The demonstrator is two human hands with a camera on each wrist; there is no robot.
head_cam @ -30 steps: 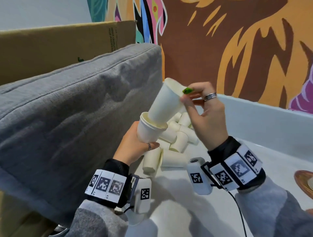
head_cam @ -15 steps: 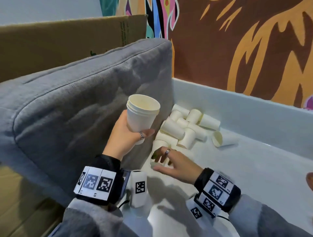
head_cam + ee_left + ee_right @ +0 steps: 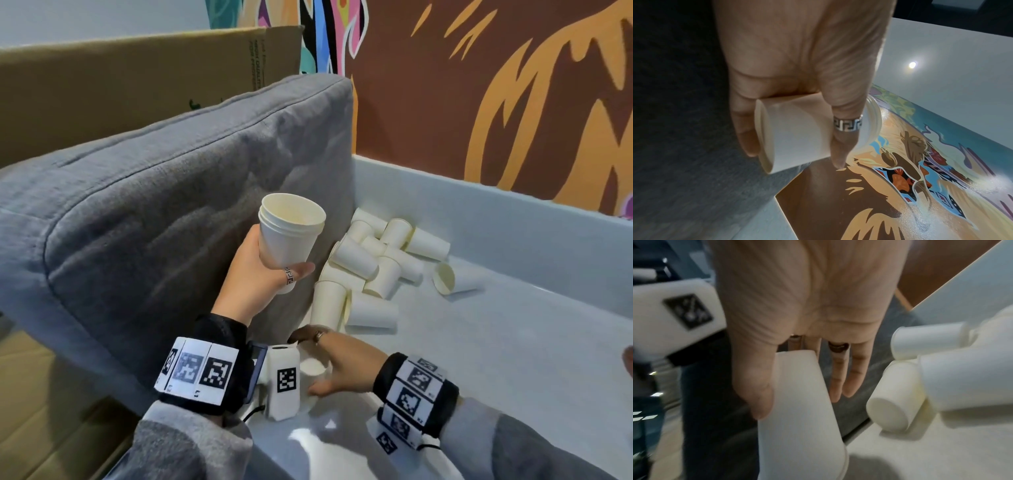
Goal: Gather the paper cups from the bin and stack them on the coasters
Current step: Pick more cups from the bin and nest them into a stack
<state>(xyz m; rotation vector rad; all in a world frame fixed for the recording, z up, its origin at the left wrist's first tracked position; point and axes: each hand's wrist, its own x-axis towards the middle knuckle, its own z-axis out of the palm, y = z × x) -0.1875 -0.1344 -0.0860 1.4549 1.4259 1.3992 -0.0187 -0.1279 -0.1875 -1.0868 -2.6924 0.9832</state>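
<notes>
My left hand (image 3: 260, 277) grips a nested stack of white paper cups (image 3: 289, 236), upright and mouth up, in front of the grey cushion. In the left wrist view its thumb and fingers wrap the stack (image 3: 797, 133). My right hand (image 3: 310, 365) is low on the bin floor, beside the left wrist camera. Its thumb is on one side and its fingers on the other of a single paper cup (image 3: 801, 402) lying there. A pile of several loose cups (image 3: 373, 260) lies in the bin's far left corner, and one cup (image 3: 445, 279) lies apart to the right.
The white bin (image 3: 513, 233) has a low far wall below a painted mural. A grey cushion (image 3: 171, 205) stands along its left side, with a cardboard box (image 3: 120, 75) behind. A brown sliver (image 3: 629, 359) shows at the right edge, possibly a coaster.
My right hand pushed a cup into the stack, then dropped to the bin floor and closed round a lying cup near the left wrist. The left hand turned the stack upright.
</notes>
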